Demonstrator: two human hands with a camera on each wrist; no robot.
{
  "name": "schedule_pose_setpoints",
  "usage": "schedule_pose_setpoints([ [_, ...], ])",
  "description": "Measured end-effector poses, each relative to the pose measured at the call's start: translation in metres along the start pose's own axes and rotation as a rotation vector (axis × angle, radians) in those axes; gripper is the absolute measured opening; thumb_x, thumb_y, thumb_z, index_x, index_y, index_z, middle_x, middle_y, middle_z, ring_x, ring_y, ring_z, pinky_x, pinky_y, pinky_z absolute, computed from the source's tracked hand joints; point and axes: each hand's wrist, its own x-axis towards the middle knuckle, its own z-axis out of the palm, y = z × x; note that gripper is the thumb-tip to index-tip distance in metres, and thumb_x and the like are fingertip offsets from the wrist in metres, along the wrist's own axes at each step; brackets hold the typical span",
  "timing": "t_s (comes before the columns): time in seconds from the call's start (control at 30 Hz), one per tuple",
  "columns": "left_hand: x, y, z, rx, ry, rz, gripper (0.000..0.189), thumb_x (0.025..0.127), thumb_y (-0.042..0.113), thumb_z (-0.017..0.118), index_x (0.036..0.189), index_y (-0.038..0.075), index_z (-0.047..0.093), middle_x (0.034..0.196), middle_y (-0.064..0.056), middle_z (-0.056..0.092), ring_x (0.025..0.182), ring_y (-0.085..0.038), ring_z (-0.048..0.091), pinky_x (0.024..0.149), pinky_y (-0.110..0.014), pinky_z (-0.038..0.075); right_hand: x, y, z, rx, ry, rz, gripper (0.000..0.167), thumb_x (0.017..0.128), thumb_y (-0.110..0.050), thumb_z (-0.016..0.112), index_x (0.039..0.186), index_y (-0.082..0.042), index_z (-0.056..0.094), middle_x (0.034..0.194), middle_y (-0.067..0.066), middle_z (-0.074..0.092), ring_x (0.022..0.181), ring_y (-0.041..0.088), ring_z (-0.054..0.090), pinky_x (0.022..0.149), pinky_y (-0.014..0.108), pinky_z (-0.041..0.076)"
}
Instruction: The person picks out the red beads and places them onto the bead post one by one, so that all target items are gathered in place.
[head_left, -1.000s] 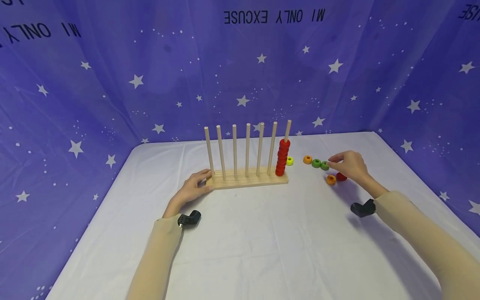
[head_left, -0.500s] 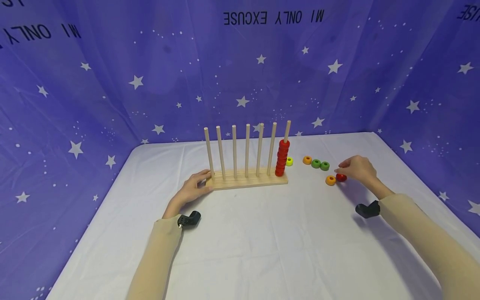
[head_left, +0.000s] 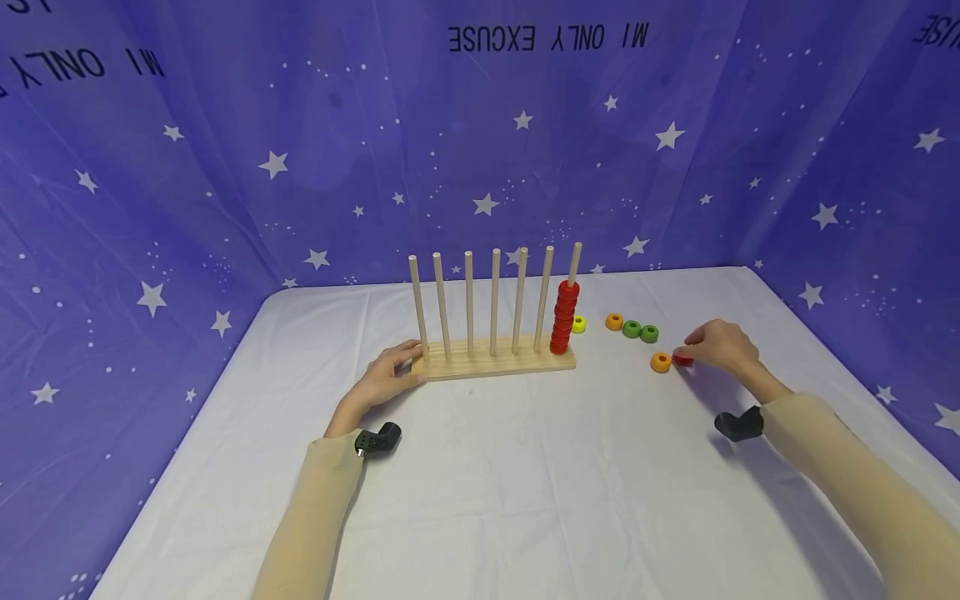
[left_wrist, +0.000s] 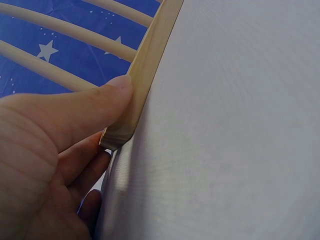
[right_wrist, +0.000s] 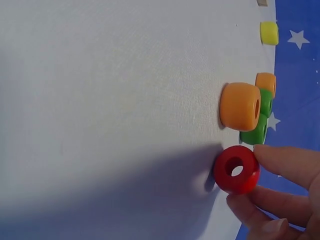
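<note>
My left hand (head_left: 386,375) grips the left end of a wooden peg rack (head_left: 495,364), thumb in front and fingers behind; the left wrist view shows the thumb pressed on the base (left_wrist: 142,85). Several upright pegs stand in the rack. A stack of red beads (head_left: 565,318) fills most of the rightmost peg. On the right, my right hand (head_left: 722,346) pinches a loose red bead (right_wrist: 236,170) between thumb and fingers, its hole facing the camera in the right wrist view. An orange bead (head_left: 661,362) lies just left of it.
Behind these lie two green beads (head_left: 641,331) side by side and another orange bead (head_left: 614,322). A yellow bead (head_left: 579,324) sits near the rack's right end. A starry blue curtain (head_left: 480,150) rises behind the white-covered table (head_left: 510,483).
My right hand has moved from beside the green beads toward the right and nearer me, down to the loose red bead, which it now pinches. The left hand stays on the rack.
</note>
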Motion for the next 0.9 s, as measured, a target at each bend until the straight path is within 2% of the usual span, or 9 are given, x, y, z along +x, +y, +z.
schedule_pose_setpoints([
  [0.13, -0.0003, 0.0001, -0.0001, -0.008, 0.0, 0.002, 0.057, 0.087, 0.017, 0.064, 0.137, 0.0, 0.044, 0.151, -0.018, 0.033, 0.138, -0.042, 0.027, 0.112, -0.061, 0.02, -0.0002, 0.0039, 0.0006, -0.012, -0.024, 0.003, 0.053, 0.08, -0.04, 0.068, 0.109, 0.004, 0.066, 0.105, 0.024, 0.066, 0.092, 0.036, 0.059, 0.06, 0.034, 0.045],
  [0.3, -0.0006, 0.0002, -0.0002, -0.016, -0.002, -0.003, 0.057, 0.087, 0.016, 0.064, 0.137, 0.0, 0.044, 0.151, -0.017, 0.032, 0.139, -0.042, 0.026, 0.113, -0.061, 0.018, 0.0001, 0.006, 0.0014, -0.022, -0.026, -0.013, 0.049, 0.078, -0.039, 0.069, 0.105, 0.002, 0.069, 0.102, 0.022, 0.067, 0.09, 0.033, 0.06, 0.058, 0.031, 0.044],
  [0.63, -0.0002, -0.0004, 0.0003, -0.004, -0.006, -0.017, 0.057, 0.087, 0.019, 0.064, 0.138, 0.001, 0.044, 0.152, -0.016, 0.032, 0.14, -0.041, 0.024, 0.111, -0.067, 0.01, -0.0005, 0.0022, -0.0009, -0.022, -0.039, -0.041, 0.047, 0.077, -0.032, 0.073, 0.106, 0.004, 0.067, 0.099, 0.021, 0.068, 0.084, 0.028, 0.058, 0.059, 0.03, 0.041],
  [0.9, -0.0001, -0.0003, -0.0003, 0.005, -0.001, -0.006, 0.057, 0.087, 0.019, 0.064, 0.138, 0.001, 0.044, 0.152, -0.016, 0.032, 0.139, -0.041, 0.026, 0.112, -0.064, 0.015, 0.0003, 0.0014, -0.0004, -0.008, -0.041, -0.06, 0.044, 0.077, -0.028, 0.072, 0.106, 0.005, 0.066, 0.097, 0.021, 0.068, 0.082, 0.025, 0.058, 0.062, 0.029, 0.04],
])
